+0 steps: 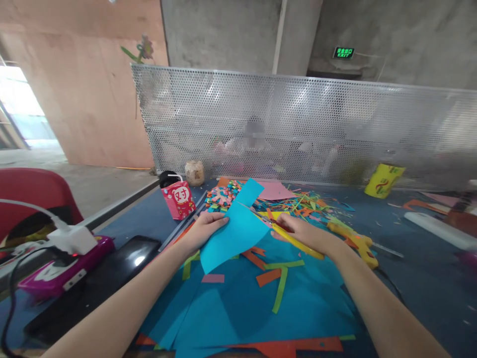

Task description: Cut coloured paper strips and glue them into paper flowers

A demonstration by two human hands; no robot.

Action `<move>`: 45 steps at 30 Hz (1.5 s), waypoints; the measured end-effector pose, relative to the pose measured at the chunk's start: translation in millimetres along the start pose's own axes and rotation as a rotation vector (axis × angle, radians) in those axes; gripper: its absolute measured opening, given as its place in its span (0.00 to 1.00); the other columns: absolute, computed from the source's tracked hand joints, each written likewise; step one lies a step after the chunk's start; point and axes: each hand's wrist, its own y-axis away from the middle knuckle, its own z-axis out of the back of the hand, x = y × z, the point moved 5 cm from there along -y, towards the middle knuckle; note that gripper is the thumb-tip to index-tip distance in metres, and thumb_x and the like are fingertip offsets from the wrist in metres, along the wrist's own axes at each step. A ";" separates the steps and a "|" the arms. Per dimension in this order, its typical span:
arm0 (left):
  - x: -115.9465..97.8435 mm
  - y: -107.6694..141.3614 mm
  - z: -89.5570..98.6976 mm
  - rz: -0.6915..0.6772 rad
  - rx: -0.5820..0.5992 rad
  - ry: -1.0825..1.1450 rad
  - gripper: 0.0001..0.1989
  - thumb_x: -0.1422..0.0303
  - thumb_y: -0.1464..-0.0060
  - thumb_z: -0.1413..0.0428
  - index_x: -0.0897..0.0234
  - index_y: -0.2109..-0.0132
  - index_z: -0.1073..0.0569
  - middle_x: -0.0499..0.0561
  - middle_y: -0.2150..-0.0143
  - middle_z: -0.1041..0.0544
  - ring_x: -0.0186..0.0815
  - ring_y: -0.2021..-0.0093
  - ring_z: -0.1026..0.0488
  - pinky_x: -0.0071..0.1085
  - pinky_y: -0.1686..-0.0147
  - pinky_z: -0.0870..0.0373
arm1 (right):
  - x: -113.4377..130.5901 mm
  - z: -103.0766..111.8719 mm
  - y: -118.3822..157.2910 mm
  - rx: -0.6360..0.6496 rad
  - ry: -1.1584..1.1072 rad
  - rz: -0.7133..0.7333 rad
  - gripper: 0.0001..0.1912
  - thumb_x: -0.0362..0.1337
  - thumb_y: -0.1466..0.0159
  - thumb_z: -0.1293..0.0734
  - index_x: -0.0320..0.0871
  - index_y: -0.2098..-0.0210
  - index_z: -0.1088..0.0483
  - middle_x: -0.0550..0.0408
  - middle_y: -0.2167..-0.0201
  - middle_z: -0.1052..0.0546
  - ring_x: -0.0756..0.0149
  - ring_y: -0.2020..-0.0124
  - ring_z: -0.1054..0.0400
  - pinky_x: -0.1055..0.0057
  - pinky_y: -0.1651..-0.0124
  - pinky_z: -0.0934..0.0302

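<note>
1. Sheet (234, 236) between left hand (204, 231) and right hand (300, 231), scissors (294, 240) in the latter
2. Strips (269, 277) on paper (238, 323) in front
3. Carton (179, 200) left of scraps (307, 201), jar (194, 173) behind carton
4. Power strip (44, 285) left of slab (104, 281)
5. Glue gun (356, 242) right of right hand
6. Mesh (298, 129) along table's (417, 283) back

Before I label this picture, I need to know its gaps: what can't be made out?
All in the head view:
Left hand: some fingertips, hidden behind the blue sheet.
Scissors: handles partly covered by the right hand.
Person: details, blurred beyond the perforated screen.
Red chair: the rest, cut off by the picture's left edge.
</note>
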 end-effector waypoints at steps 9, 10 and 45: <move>-2.2 1.6 -2.5 -0.003 -0.009 -0.044 0.10 0.62 0.61 0.43 0.64 0.72 0.27 0.47 0.78 0.26 0.31 0.78 0.33 0.26 0.75 0.38 | 1.0 -2.5 -1.7 -0.007 -0.008 0.010 0.20 0.56 0.47 0.43 0.44 0.74 0.46 0.61 0.76 0.39 0.71 0.75 0.43 0.73 0.72 0.48; -2.4 1.7 -2.6 -0.012 -0.006 -0.061 0.09 0.62 0.60 0.43 0.64 0.73 0.27 0.46 0.78 0.27 0.30 0.78 0.34 0.25 0.76 0.38 | 1.5 -2.5 -2.0 -0.012 -0.005 0.013 0.20 0.56 0.47 0.43 0.44 0.74 0.46 0.61 0.76 0.39 0.71 0.75 0.44 0.73 0.72 0.48; -1.1 2.5 2.8 -0.029 -0.033 -0.224 0.15 0.57 0.59 0.46 0.66 0.70 0.29 0.46 0.76 0.29 0.31 0.74 0.34 0.27 0.72 0.37 | 2.5 -9.8 -5.8 -0.018 -0.080 -0.030 0.19 0.54 0.46 0.43 0.44 0.75 0.48 0.63 0.79 0.41 0.76 0.79 0.46 0.77 0.78 0.49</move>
